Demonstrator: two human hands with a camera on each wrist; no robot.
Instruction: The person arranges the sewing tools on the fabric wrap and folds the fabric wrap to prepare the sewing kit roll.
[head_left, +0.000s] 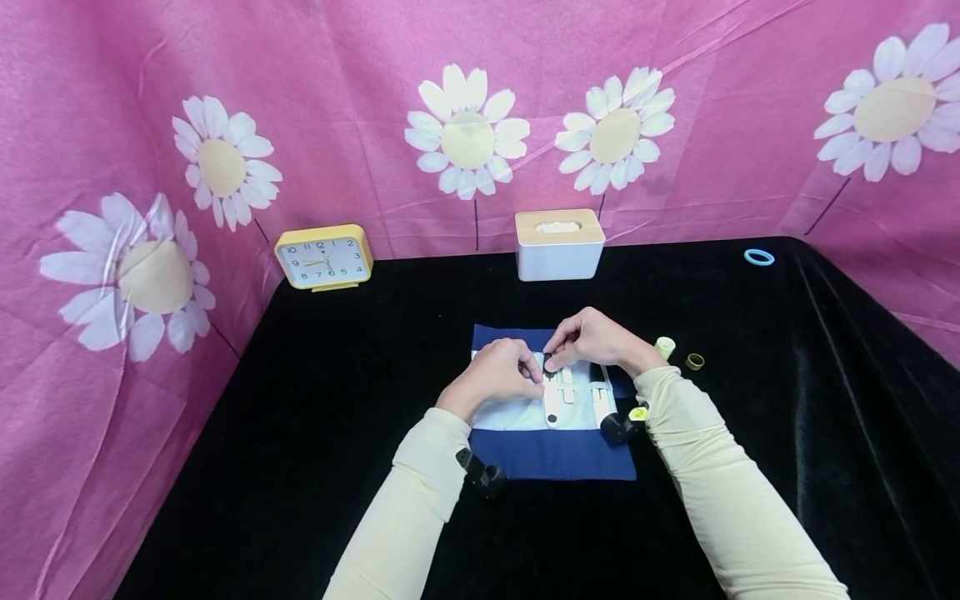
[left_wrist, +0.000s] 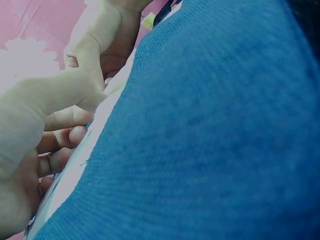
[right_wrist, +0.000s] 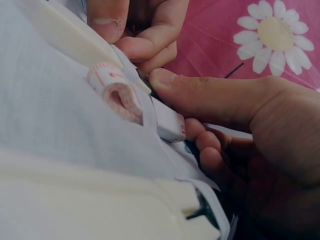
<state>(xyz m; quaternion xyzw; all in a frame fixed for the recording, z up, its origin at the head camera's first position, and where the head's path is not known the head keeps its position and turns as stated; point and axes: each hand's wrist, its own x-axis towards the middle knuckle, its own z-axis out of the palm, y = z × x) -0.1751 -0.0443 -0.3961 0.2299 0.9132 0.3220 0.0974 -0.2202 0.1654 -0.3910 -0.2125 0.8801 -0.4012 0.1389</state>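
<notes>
A navy fabric roll [head_left: 555, 454] with a pale inner panel [head_left: 502, 415] lies unfolded in front of the person. My left hand [head_left: 498, 373] bends over the panel, thumb and forefinger pinching at the elastic loop [right_wrist: 126, 61] around a slim white tool [head_left: 552, 408] with dark spots. At the far, dark end of that tool, my right hand [head_left: 588, 340] pinches with thumb and fingers; the fingertips partly hide it. Beside it a rolled measuring tape [right_wrist: 114, 92] sits under another elastic loop. A second white-handled tool [head_left: 601, 402] is strapped at the right.
Right of the fabric roll stand a pale green cylinder [head_left: 665, 347] and a brass-coloured ring [head_left: 695, 362]. A yellow clock [head_left: 325, 257], a tissue box [head_left: 559, 248] and a blue ring [head_left: 759, 257] line the back of the black-covered table [head_left: 360, 392].
</notes>
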